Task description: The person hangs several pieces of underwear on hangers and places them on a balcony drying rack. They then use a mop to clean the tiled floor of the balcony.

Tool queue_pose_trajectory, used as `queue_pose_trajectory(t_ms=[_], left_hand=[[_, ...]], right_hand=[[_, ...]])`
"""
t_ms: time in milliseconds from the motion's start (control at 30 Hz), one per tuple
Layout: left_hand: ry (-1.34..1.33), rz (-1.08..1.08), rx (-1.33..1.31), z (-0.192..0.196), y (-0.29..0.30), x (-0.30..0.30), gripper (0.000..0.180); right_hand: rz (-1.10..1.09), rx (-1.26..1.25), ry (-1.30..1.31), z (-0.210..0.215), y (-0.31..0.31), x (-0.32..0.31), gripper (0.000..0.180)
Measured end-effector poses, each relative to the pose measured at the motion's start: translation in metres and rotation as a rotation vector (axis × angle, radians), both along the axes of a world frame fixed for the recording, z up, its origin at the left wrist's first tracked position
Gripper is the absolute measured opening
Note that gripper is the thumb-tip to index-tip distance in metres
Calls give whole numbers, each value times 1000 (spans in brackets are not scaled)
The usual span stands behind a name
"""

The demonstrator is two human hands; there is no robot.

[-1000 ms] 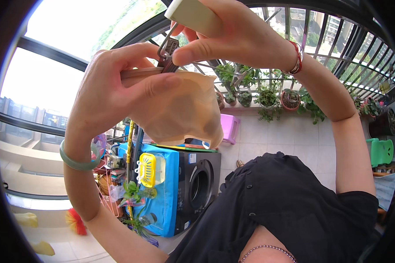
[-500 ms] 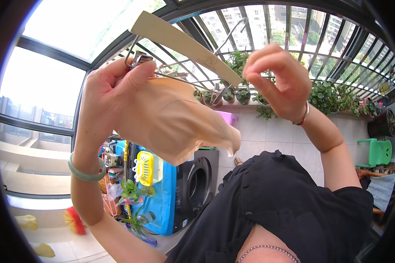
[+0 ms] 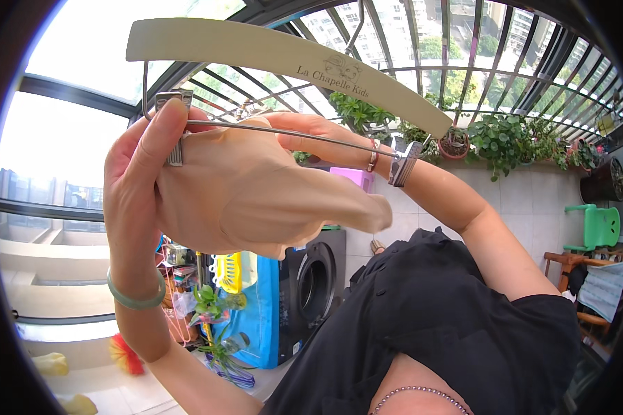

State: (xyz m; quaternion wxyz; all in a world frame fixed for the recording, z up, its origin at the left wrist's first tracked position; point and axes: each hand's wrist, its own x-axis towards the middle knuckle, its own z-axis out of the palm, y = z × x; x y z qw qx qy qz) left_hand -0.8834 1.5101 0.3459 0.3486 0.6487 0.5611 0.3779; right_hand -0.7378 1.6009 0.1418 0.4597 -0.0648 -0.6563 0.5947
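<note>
A cream clip hanger (image 3: 242, 47) with a printed drawing and a thin metal bar is held up in front of me. My left hand (image 3: 135, 152) is closed at its left metal clip (image 3: 174, 128), the thumb pressing on the clip. Beige, thin, stretchy cloth (image 3: 256, 180) hangs at that clip and droops to the right. My right hand (image 3: 311, 131) reaches behind the metal bar to the cloth's upper edge; its fingertips are hidden by the cloth. The right metal clip (image 3: 404, 164) appears in front of my right forearm, with no cloth in it.
Window panes stand at the left, and a barred railing curves behind potted plants (image 3: 495, 149). Below are a black front-loading washer (image 3: 316, 277), a blue cover (image 3: 259, 311), a yellow plastic rack (image 3: 227, 272) and a pink stool (image 3: 353, 178). A green chair (image 3: 593, 227) stands at the right.
The hanger has swung flatter and turned its printed side toward me. My right hand has moved left from the hanger's right end to behind the cloth. My left hand keeps its hold.
</note>
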Motion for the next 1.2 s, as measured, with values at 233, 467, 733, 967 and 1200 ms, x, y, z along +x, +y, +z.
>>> queue_pose_trajectory(t_ms=[233,467,733,967,1200], left_hand=[[-136,127,80,-12,-1,-27,34],[-169,115,123,-29,-3,-47,37],[80,-9,251,-61,-20,-68,41],[372,-226,367,-62,-48,-68,44],[262,-124,343,-85,-81,-82,56]], right_hand=[[180,-274,-123,-28,-15,35,30],[-161,-496,95,-54,-32,49,18],[148,-735,154,-39,-36,79,33],[212,-600,-266,-47,-34,73,40],[399,-700,-235,-49,-55,70,34]])
